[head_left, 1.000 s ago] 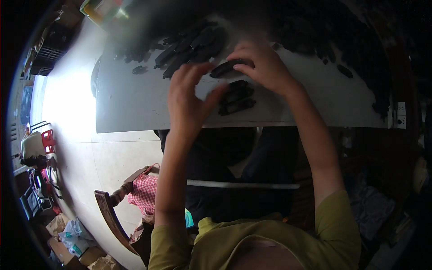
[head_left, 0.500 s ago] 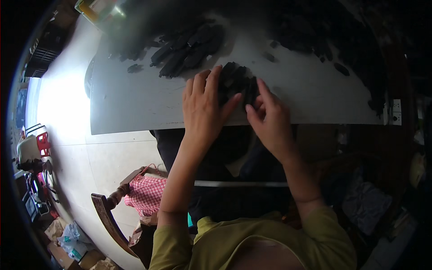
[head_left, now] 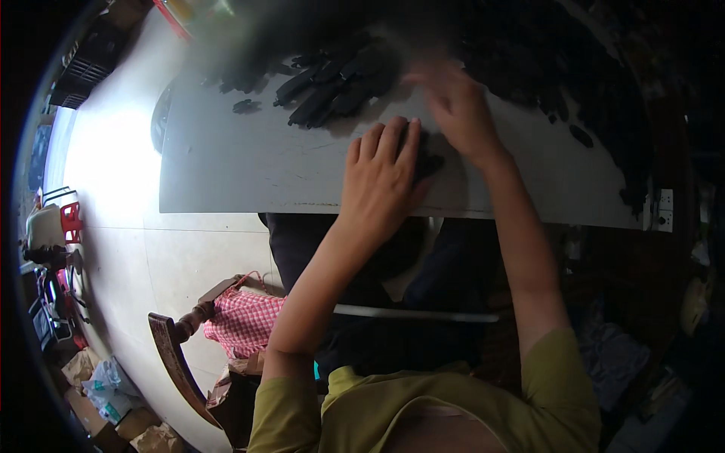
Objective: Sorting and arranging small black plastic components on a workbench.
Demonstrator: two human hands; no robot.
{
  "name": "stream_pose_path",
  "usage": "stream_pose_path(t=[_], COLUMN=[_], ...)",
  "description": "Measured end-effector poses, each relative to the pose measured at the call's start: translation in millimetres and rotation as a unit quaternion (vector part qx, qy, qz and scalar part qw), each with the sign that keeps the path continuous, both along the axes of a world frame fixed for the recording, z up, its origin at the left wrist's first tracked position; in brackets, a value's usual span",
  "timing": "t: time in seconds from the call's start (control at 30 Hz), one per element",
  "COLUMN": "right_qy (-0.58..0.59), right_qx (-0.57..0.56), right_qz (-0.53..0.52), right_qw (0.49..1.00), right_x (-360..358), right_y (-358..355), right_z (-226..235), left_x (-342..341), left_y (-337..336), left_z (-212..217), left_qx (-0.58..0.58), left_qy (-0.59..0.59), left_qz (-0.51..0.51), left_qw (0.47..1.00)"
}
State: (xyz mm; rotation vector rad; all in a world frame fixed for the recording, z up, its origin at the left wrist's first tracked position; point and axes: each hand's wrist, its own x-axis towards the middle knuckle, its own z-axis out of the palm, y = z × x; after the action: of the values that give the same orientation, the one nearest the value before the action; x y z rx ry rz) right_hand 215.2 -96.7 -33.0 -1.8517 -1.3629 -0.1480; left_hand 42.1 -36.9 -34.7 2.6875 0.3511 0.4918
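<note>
Working across a gray tabletop (head_left: 234,170), upper frame, with a heap of dark oblong pieces (head_left: 332,84) upper centre. Left hand (head_left: 385,171) sits half-curled mid-frame, can't tell if gripping; right hand (head_left: 459,113), blurry, opening and hold unclear. I'd cup lightly so those dark pieces (head_left: 430,164) don't scatter.

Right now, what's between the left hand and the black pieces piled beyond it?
In the head view, only a bare strip of grey tabletop separates the left hand from the pile of black pieces.
</note>
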Motion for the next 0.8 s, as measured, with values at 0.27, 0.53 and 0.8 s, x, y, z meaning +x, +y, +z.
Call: stream_pose_path(t=[0.27,0.53,0.8], right_qy=[-0.237,-0.075,0.188], right_qx=[-0.153,-0.338,-0.285], right_qz=[-0.016,-0.127,-0.147], right_qw=[0.959,0.930,0.928], right_x=[7.2,-5.7,-52.3], right_y=[26.6,-15.7,-51.2], right_z=[13.1,42.8,24.7], left_x=[-14.7,-5.7,-2.2], left_y=[14.8,9.5,6.2], left_z=[-0.3,-5.4,-10.6], left_qx=[0.021,-0.012,-0.020], left_qy=[-0.022,-0.038,-0.074], left_qz=[-0.050,0.055,0.105], left_qw=[0.998,0.998,0.992])
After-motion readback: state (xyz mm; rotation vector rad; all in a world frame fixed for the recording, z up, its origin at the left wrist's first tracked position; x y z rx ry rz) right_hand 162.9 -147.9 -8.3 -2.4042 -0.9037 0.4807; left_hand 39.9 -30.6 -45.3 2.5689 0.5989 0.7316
